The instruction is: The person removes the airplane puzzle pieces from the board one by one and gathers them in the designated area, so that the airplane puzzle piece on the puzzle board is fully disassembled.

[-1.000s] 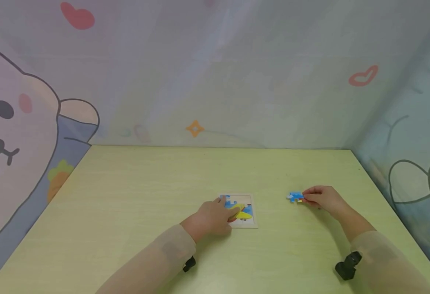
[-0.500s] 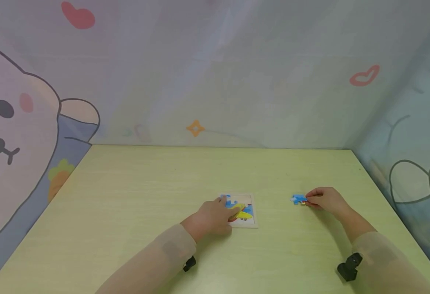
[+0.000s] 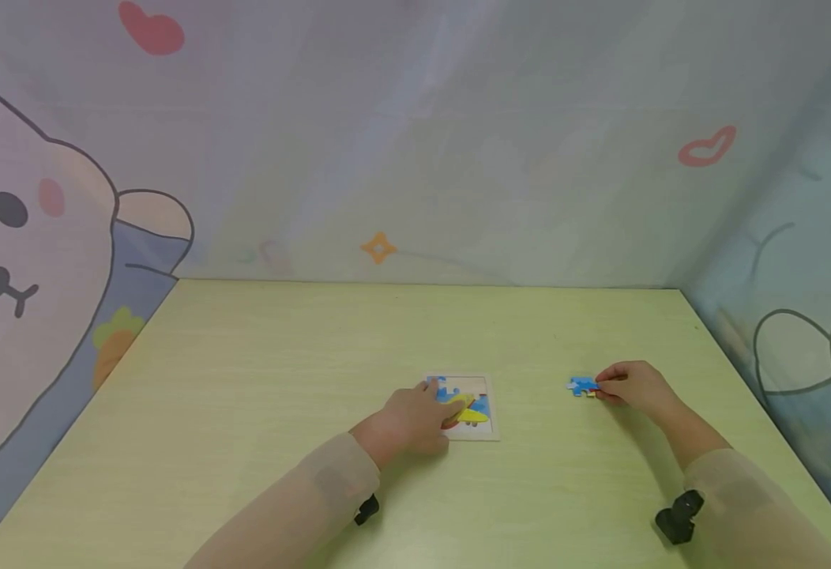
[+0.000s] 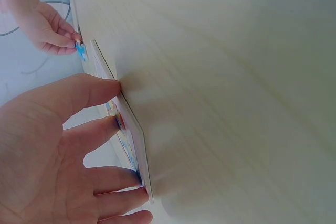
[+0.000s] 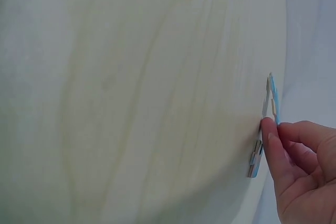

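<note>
Puzzle board [image 3: 494, 423] lies on the table [image 3: 280, 356]; over its left side I see the left hand [image 3: 408, 417], fingers spread and nearly straight, two fingertips resting on it, thumb touching its near edge. Well apart to the board's right, the right hand [image 3: 634, 387] pinches a blue piece [image 3: 582, 386] between thumb and finger. Farther from the board, my right-wrist view shows a second piece [image 5: 255, 159], beside that thumb.

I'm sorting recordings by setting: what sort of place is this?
Likely a children's play corner, or a set made to look like one: a cartoon backdrop rises behind a pale table, and a small jigsaw puzzle lies on the tabletop.
</note>
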Demonstrator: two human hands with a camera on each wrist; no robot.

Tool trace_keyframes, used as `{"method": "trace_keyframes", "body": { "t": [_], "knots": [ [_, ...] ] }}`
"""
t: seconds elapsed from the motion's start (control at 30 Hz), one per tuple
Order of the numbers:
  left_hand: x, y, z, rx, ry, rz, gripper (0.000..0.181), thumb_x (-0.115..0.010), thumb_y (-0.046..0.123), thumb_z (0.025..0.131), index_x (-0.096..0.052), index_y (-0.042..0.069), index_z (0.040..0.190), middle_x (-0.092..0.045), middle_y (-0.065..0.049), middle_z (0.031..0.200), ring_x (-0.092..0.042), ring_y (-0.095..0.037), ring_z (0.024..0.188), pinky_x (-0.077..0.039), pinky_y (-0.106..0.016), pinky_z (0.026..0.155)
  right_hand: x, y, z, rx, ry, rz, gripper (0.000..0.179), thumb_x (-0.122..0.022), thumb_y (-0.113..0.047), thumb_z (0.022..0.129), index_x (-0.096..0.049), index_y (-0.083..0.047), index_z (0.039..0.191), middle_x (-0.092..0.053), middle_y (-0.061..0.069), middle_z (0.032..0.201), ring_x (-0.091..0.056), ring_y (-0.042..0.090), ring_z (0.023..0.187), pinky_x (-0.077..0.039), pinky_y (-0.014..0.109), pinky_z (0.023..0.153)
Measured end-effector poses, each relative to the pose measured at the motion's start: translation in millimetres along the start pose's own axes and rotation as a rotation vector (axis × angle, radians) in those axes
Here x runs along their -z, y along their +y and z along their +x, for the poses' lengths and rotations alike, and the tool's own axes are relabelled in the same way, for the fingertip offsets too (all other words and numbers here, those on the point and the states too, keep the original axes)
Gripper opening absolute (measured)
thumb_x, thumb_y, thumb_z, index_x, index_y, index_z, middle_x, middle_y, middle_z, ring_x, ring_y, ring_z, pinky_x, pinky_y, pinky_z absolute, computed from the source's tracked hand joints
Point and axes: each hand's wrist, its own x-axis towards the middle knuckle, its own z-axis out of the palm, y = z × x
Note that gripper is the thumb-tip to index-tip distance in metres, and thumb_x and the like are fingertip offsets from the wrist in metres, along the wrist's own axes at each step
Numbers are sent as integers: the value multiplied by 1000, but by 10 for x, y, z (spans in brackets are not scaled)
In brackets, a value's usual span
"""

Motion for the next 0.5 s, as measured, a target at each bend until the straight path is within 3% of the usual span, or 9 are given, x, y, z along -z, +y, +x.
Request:
{"method": "trace_keyframes", "body": {
  "t": [0.3,0.5],
  "knots": [
    [2,-8,10,-13,13,31,59,-52,32,86,-36,38,143,-27,-15,149,-27,-29,136,-43,-37,87,22,-39,-15,107,48,-249,20,-58,-9,91,-65,9,96,-66,7,78,-58,15,68,-47,30,63],
    [8,2,5,-3,7,13,59,-53,32,86,-37,39,142,-27,-14,150,-26,-29,136,-42,-38,90,49,-96,-45,119,103,-191,27,-53,-13,94,-61,11,104,-68,14,85,-64,24,76,-49,32,61]
  ]
}}
